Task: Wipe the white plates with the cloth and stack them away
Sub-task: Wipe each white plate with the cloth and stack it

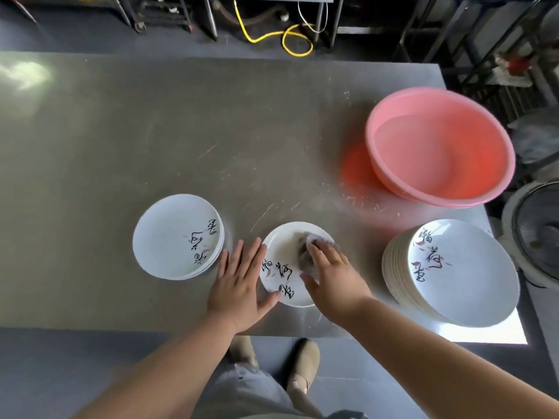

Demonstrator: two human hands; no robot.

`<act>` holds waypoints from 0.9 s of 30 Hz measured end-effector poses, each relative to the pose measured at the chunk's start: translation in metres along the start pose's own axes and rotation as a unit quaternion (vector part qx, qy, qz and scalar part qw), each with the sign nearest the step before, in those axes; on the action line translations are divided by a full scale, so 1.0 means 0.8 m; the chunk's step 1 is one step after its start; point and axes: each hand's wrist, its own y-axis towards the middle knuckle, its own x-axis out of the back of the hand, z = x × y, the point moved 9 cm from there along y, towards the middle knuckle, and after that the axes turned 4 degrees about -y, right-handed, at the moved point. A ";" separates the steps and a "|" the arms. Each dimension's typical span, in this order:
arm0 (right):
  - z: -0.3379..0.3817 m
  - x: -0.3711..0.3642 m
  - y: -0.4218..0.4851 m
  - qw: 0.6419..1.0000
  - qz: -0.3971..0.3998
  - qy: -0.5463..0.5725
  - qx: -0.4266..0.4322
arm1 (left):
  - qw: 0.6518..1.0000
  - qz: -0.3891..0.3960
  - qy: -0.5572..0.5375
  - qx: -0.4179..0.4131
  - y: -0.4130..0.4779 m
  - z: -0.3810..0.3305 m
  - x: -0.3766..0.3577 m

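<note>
Head view shows the plate (282, 252) flat on the counter (151, 131), between my hands. My left hand (239, 285) lies flat, fingers straight, thumb at the plate's rim. My right hand (332, 273) presses the cloth (304, 246) on its far half, fingers spread. The short stack (172, 237) sits just left, nearer my left hand; the tall stack (462, 273) and pink basin (438, 146) stand to the right.
</note>
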 end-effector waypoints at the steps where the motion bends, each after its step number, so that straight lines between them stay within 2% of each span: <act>1: 0.001 -0.022 -0.003 0.998 0.040 -0.049 0.011 | 1.000 0.000 0.002 0.001 0.001 0.000 -0.001; 4: -0.008 -0.055 -0.012 0.987 0.083 -0.133 0.018 | 1.000 0.008 -0.001 0.001 0.003 0.000 -0.005; 7: -0.017 -0.042 0.009 0.986 0.056 -0.153 -0.020 | 1.000 0.003 -0.004 -0.001 0.003 0.002 -0.007; 9: -0.009 -0.037 0.032 0.989 0.044 -0.139 -0.011 | 1.000 0.004 -0.003 0.000 0.003 0.003 -0.007; 12: 0.019 -0.052 0.043 0.987 0.065 -0.132 0.071 | 1.000 0.006 0.000 0.002 0.003 0.003 -0.009; 16: 0.046 -0.086 0.002 0.948 0.136 -0.186 0.218 | 1.000 0.021 0.011 0.000 0.001 0.004 -0.013; 18: 0.035 -0.092 -0.023 0.931 0.167 -0.205 0.253 | 1.000 0.023 0.014 0.006 0.001 0.005 -0.014; 20: 0.011 -0.075 -0.030 0.933 0.166 -0.219 0.234 | 1.000 0.020 0.014 0.007 0.002 0.005 -0.015; 24: -0.010 -0.036 0.016 0.957 0.135 -0.229 0.113 | 1.000 0.015 0.014 -0.001 0.003 0.006 -0.015; 27: 0.022 -0.046 0.042 0.965 0.112 -0.214 0.102 | 1.000 0.013 0.015 -0.001 0.001 0.007 -0.016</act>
